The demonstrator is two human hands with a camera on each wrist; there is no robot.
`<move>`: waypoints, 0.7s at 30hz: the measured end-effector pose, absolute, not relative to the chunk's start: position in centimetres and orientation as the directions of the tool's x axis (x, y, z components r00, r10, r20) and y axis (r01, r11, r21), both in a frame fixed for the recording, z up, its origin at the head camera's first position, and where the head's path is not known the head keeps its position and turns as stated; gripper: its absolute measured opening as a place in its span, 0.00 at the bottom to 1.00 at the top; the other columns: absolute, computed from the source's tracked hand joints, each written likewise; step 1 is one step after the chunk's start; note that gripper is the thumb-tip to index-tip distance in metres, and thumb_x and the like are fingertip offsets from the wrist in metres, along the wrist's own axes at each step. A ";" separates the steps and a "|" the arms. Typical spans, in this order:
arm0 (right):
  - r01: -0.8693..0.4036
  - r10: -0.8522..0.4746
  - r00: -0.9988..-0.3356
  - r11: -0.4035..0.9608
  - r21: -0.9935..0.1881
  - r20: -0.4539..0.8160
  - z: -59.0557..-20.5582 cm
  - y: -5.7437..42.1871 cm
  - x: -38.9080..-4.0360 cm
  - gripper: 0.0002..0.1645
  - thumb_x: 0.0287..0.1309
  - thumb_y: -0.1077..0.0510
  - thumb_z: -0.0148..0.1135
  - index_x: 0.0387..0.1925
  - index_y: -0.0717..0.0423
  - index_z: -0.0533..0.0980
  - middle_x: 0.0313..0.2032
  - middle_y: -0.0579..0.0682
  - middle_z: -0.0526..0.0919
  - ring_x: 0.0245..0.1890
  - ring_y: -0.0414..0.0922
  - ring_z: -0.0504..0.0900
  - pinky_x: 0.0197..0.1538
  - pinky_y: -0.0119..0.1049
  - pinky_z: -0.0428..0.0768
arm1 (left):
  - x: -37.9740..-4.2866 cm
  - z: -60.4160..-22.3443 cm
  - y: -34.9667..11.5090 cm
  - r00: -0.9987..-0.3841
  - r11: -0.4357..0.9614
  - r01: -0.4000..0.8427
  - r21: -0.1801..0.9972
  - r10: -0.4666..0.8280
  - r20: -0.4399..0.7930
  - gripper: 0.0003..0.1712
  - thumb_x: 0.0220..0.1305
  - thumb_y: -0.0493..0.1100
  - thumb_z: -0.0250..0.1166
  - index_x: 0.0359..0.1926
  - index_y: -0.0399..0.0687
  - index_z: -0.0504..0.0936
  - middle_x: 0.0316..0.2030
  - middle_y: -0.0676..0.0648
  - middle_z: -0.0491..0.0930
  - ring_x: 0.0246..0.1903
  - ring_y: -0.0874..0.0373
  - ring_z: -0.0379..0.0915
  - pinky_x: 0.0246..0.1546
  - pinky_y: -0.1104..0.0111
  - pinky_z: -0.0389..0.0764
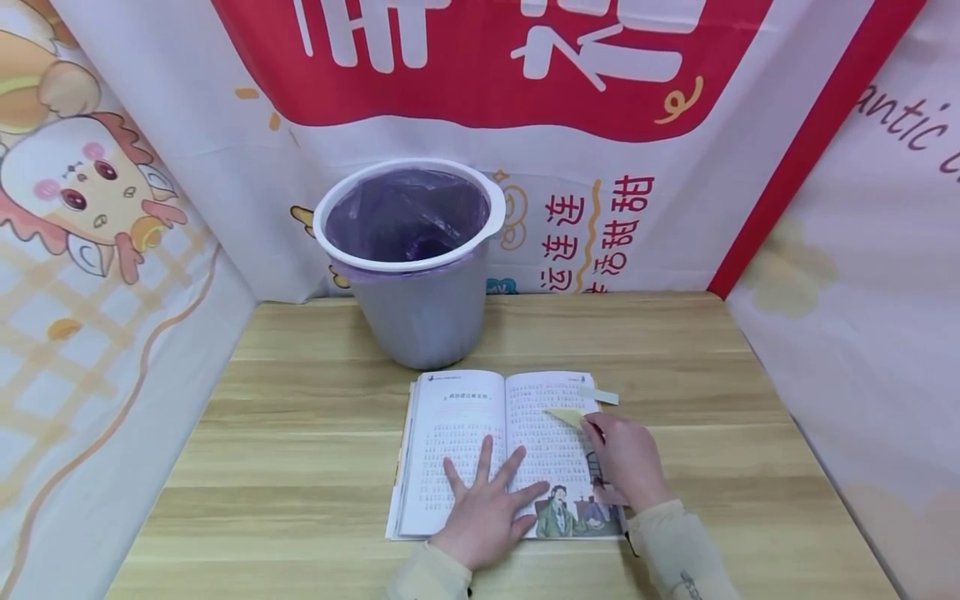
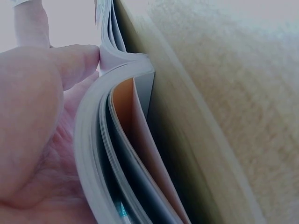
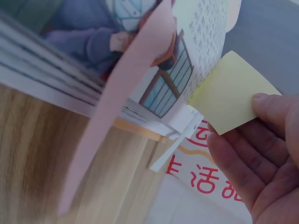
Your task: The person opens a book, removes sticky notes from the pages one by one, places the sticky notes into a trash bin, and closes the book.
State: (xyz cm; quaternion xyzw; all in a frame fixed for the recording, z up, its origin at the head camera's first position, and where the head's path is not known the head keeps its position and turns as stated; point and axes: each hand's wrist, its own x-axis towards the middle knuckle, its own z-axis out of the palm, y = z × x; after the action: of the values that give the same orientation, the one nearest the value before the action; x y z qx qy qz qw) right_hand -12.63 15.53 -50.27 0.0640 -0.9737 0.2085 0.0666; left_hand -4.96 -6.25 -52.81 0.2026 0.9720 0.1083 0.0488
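An open book (image 1: 459, 402) lies on the table, with printed text on both pages and a coloured drawing (image 1: 558, 512) low on the right page. My left hand (image 1: 486, 515) rests with fingers spread across the lower pages, over the middle fold. In the left wrist view its thumb lies against the curved pages (image 2: 86, 116). Between thumb and fingers, my right hand (image 1: 632, 460) pinches a yellow sticky note (image 3: 233, 91) over the right page. A pale paper strip (image 1: 598, 395) sticks out past that page's right edge. In the right wrist view a pink strip (image 3: 117, 93) hangs across the book's edge.
Behind the book stands a grey bin (image 1: 420, 317) with a white rim and a purple liner. The wooden table (image 1: 300, 467) meets printed cloth (image 1: 465, 92) at the back, with more cloth at both sides.
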 end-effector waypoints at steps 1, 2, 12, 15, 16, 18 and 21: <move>-0.153 -0.096 -0.983 0.902 -0.403 0.158 -50.2 15.6 -12.7 0.17 0.63 0.50 0.59 0.44 0.55 0.85 0.40 0.55 0.89 0.40 0.55 0.88 0.47 0.49 0.81 | -4.9 -52.8 -6.3 -0.913 0.895 0.384 0.229 0.404 -0.051 0.25 0.63 0.66 0.53 0.62 0.88 0.71 0.76 0.55 0.55 0.76 0.33 0.36 0.50 0.19 0.34; -0.150 -0.093 -0.983 0.902 -0.406 0.158 -50.2 15.6 -12.7 0.17 0.63 0.50 0.59 0.44 0.55 0.85 0.40 0.55 0.89 0.40 0.54 0.88 0.47 0.49 0.82 | -4.9 -52.8 -6.3 -0.913 0.895 0.383 0.229 0.405 -0.052 0.25 0.63 0.66 0.53 0.62 0.88 0.71 0.76 0.55 0.55 0.76 0.33 0.36 0.50 0.19 0.34; -0.127 -0.033 -0.978 0.881 -0.455 0.208 -49.0 16.3 -12.6 0.18 0.62 0.51 0.60 0.47 0.57 0.84 0.42 0.57 0.88 0.39 0.56 0.88 0.44 0.49 0.83 | -5.1 -52.6 -6.4 -0.907 0.887 0.390 0.246 0.417 -0.063 0.26 0.63 0.66 0.53 0.63 0.87 0.70 0.76 0.54 0.54 0.76 0.33 0.34 0.50 0.19 0.32; -0.152 -0.035 -0.967 0.874 -0.462 0.252 -48.9 16.4 -12.6 0.17 0.61 0.52 0.61 0.45 0.58 0.85 0.42 0.58 0.88 0.40 0.57 0.88 0.44 0.49 0.83 | -5.1 -52.7 -6.4 -0.907 0.888 0.388 0.246 0.416 -0.070 0.26 0.63 0.66 0.53 0.63 0.88 0.70 0.76 0.54 0.53 0.76 0.33 0.33 0.50 0.19 0.32; -0.153 -0.034 -0.966 0.874 -0.461 0.257 -48.8 16.5 -12.6 0.18 0.61 0.51 0.61 0.46 0.58 0.84 0.42 0.58 0.88 0.41 0.57 0.88 0.44 0.49 0.83 | -5.1 -52.7 -6.4 -0.907 0.888 0.387 0.247 0.415 -0.072 0.26 0.63 0.66 0.53 0.63 0.87 0.70 0.76 0.54 0.53 0.76 0.33 0.33 0.50 0.19 0.32; -0.147 -0.026 -0.966 0.872 -0.467 0.256 -48.7 16.6 -12.6 0.18 0.61 0.51 0.61 0.47 0.58 0.84 0.43 0.58 0.88 0.41 0.58 0.88 0.44 0.50 0.83 | -5.1 -52.7 -6.4 -0.907 0.888 0.387 0.249 0.415 -0.071 0.26 0.62 0.66 0.54 0.63 0.87 0.71 0.76 0.54 0.54 0.76 0.33 0.34 0.50 0.19 0.32; -0.124 -0.001 -0.969 0.867 -0.482 0.249 -48.6 16.9 -12.6 0.19 0.63 0.50 0.59 0.48 0.57 0.84 0.43 0.58 0.88 0.42 0.58 0.87 0.45 0.50 0.82 | -5.1 -52.6 -6.4 -0.907 0.887 0.386 0.255 0.415 -0.069 0.26 0.63 0.65 0.54 0.63 0.86 0.71 0.76 0.54 0.55 0.76 0.32 0.34 0.49 0.19 0.32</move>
State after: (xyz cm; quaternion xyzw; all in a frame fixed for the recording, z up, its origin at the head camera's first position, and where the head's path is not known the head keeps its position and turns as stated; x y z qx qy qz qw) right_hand -12.64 16.87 -48.57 0.0325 -0.9587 0.2554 0.1211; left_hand -5.05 -6.38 -52.57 0.2064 0.9694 0.1186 0.0606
